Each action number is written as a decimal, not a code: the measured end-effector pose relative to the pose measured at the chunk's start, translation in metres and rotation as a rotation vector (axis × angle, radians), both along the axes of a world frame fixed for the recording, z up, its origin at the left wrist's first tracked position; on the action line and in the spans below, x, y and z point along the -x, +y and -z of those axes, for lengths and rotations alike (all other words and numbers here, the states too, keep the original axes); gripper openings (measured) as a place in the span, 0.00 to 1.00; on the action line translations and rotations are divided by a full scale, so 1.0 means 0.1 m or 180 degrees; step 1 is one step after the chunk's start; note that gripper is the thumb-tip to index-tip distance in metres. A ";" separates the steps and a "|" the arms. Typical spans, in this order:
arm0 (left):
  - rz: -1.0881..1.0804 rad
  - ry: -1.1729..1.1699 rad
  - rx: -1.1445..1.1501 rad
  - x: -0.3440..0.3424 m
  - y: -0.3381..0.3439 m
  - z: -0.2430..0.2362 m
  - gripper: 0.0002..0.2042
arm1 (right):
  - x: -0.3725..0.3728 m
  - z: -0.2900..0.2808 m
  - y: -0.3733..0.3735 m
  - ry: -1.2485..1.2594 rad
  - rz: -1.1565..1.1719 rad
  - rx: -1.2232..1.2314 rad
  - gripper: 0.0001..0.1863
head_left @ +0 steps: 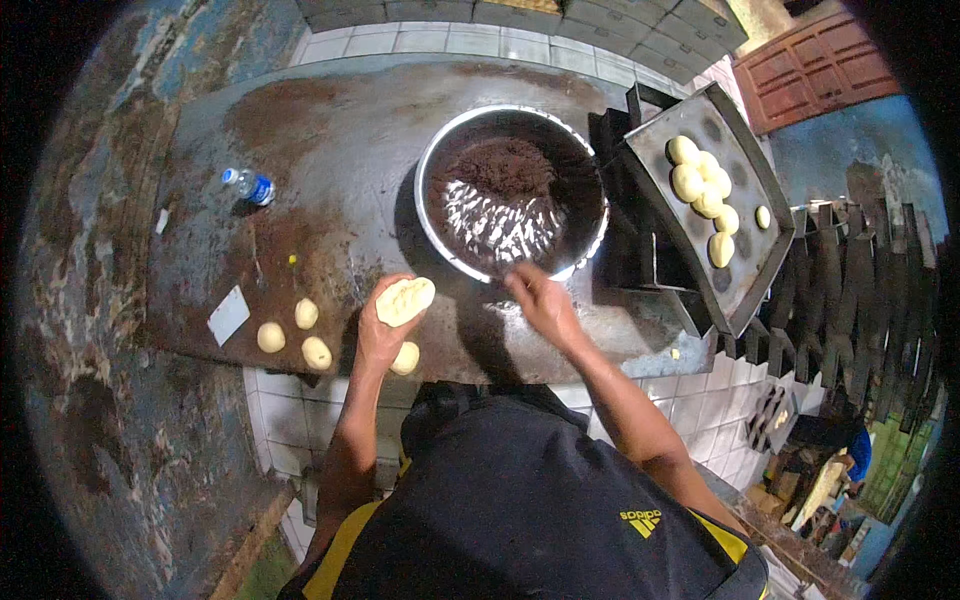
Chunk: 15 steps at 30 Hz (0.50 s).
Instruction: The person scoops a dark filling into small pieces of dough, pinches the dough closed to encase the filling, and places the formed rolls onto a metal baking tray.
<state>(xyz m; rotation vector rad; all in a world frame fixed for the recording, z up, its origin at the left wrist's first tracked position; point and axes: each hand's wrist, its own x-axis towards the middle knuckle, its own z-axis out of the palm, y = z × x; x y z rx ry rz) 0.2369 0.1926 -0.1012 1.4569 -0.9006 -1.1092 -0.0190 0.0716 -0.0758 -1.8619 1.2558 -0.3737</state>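
Note:
My left hand (374,332) cradles a flattened, pale piece of dough (406,301) with a dented top, held above the table's near edge. Just in front of me stands a wide metal bowl (428,222) holding a dark brown crumbly filling (508,165), heaped toward its far side. At the bowl's near rim is my right hand (548,312), its fingers curled together and slightly blurred; whether anything is between them I cannot make out. A dough ball (404,358) lies beside my left wrist, partly covered by it. Farther left rest several more dough balls (306,313).
To the right, a dark tray (745,265) carrying several shaped dough balls (708,204) rests tilted on stacked trays. A plastic bottle (249,187) and a flat white scraper-like piece (229,316) lie on the worn metal table (330,130). More dark trays (850,290) are stacked far right.

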 end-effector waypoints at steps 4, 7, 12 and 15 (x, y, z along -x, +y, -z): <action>0.0072 -0.0013 -0.0004 0.02 -0.55 0.02 0.38 | 0.11 0.38 -0.97 0.1206 0.0273 0.1008 0.11; -0.0085 0.0353 0.0035 0.04 -0.84 -0.22 0.40 | 0.03 0.79 -1.26 0.2023 0.0215 0.0750 0.10; -0.0016 -0.0322 -0.0049 -0.29 -0.95 0.04 0.29 | -0.07 1.25 -1.22 0.1964 0.0007 0.0614 0.10; -0.0002 -0.0446 -0.0186 -0.41 -0.97 0.12 0.26 | -0.08 1.21 -1.28 0.1485 -0.0404 0.0180 0.11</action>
